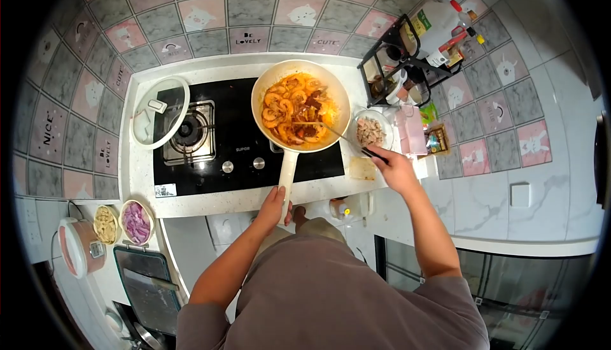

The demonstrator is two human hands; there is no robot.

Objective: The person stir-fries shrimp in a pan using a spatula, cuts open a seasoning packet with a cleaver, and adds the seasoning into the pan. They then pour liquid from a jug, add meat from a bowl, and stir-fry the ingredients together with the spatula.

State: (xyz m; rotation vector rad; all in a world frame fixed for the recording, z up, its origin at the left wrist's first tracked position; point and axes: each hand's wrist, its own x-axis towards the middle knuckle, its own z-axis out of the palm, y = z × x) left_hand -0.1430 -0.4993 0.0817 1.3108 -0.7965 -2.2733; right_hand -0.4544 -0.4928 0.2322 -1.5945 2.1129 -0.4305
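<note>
A cream frying pan (pixel 344 115) stands over the right burner of the black gas hob (pixel 245 171). Shrimp (pixel 280 101) in reddish-orange sauce and oil lie inside it. My left hand (pixel 273 207) is wrapped round the pan's pale handle (pixel 288 175). In my right hand (pixel 396 170) is a black-handled metal cooking utensil (pixel 340 135), which slants over the pan's right rim. Its tip reaches into the shrimp, so the shape of its head is hidden. Just beyond my right hand is a plate of chopped meat-like pieces (pixel 370 132).
A glass lid (pixel 179 135) rests left of the bare left burner (pixel 189 130). Bowls of chopped purple onion (pixel 136 222) and pale slices (pixel 105 225) stand at lower left, near a knife (pixel 149 278) on a cutting board (pixel 156 308). A black rack (pixel 368 76) with bottles stands right.
</note>
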